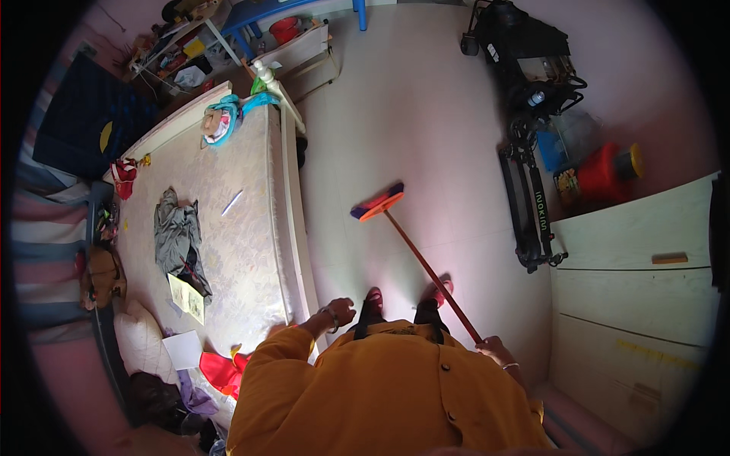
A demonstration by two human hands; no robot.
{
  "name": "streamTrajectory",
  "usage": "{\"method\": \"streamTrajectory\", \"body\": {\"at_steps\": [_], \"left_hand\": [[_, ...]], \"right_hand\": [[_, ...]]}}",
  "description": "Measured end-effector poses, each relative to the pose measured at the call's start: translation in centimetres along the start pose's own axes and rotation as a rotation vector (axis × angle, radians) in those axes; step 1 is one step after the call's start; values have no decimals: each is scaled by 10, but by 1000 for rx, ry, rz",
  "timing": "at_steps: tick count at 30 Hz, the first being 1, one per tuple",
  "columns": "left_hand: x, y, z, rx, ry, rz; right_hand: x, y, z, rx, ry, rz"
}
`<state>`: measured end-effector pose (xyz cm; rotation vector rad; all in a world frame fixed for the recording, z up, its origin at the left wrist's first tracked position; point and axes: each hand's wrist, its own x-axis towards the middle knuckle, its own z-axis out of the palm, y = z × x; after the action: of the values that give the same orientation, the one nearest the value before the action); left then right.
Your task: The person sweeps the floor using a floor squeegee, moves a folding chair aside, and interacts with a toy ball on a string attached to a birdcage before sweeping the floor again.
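Around the broom handle [427,269], right fingers [487,346], apparently curled.

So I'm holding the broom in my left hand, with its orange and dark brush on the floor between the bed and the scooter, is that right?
Not quite: the hand is wrong. The head view shows the broom in your right hand. Its orange and dark brush is indeed on the floor between the bed and the scooter.

Green lettering [541,212] along black scooter stem [535,179]; white lettering [493,52] on black fabric [525,34].
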<state>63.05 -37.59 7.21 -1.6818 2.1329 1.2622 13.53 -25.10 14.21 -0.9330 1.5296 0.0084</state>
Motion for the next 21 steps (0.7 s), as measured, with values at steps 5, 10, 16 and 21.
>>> {"method": "streamTrajectory", "body": {"at_steps": [5,10,16,21], "left_hand": [[-56,-54,11,-24,-308,-220],[-78,-106,41,0,-231,-258],[-69,-117,41,147,-96,-4],[-96,-102,39,0,-37,-156]], "right_hand": [[-11,-62,52,26,61,346],[-31,-122,89,-57,183,450],[16,25,145,-690,285,-96],[-57,9,187,-213,413,212]]}}
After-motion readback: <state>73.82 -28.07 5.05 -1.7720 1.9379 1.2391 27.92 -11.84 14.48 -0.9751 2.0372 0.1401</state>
